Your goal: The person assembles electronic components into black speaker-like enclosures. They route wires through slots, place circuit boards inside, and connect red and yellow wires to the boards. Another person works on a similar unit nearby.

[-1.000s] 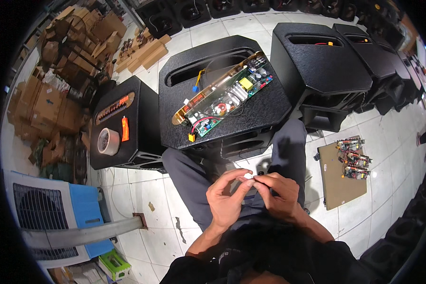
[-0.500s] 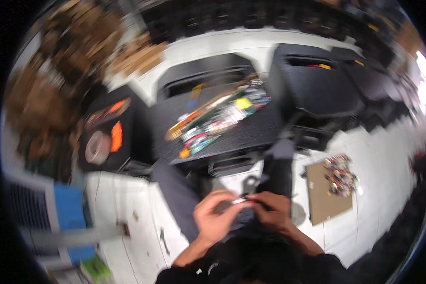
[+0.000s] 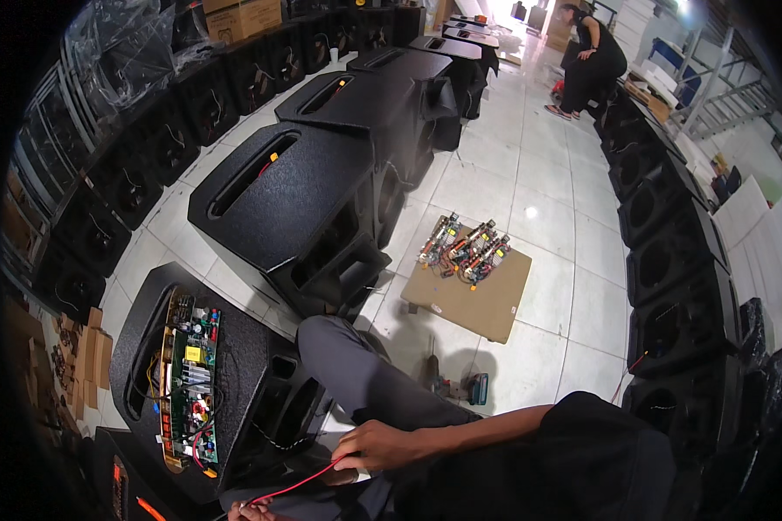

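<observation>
Head view: hands (image 3: 379, 445) since parted, red wire (image 3: 308, 480) apparently stretched between.

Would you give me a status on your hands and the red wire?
Right hand holding red wire; left hand at its lower stretch, partly out of frame. Circuit board on speaker cabinet, apart from held wire. Nothing seen crossing it.
</observation>
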The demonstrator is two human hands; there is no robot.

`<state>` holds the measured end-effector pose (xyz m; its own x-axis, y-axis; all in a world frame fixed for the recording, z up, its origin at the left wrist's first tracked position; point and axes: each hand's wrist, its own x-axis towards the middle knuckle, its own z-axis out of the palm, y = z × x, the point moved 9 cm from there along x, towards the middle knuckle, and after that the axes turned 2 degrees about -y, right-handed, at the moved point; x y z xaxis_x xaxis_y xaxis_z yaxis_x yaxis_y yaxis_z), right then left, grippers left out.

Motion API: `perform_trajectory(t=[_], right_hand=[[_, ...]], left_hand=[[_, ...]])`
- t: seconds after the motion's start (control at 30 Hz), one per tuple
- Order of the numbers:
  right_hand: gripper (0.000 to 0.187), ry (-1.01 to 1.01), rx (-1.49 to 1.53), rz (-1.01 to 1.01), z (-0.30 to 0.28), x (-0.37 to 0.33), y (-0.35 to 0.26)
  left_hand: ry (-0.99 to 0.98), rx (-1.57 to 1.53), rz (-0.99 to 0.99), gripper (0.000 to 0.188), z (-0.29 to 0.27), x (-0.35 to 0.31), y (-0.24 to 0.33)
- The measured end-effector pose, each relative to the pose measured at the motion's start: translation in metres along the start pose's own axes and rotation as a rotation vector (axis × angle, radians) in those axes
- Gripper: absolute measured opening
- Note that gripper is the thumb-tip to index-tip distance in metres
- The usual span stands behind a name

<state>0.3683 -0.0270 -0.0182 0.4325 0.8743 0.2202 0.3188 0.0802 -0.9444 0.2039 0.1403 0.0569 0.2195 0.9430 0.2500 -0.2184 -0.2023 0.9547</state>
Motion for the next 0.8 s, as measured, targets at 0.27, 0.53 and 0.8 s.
perform_trajectory(t=[0.27,0.53,0.8], right_hand=[[0.019,-0.031,0.001,-0.003,0.0,0.005,0.002],[0.019,-0.014,-0.027,-0.031,-0.003,0.002,0.008],[0.019,-0.133,-0.083,0.028,0.009,0.0,0.02]], left_hand=[[-0.038,-0.029,0.013,0.01,-0.003,-0.001,-0.001],[-0.019,-0.005,-0.074,0.009,-0.004,-0.006,-0.016],[-0.083,-0.069,-0.183,0.019,0.012,-0.008,-0.03]])
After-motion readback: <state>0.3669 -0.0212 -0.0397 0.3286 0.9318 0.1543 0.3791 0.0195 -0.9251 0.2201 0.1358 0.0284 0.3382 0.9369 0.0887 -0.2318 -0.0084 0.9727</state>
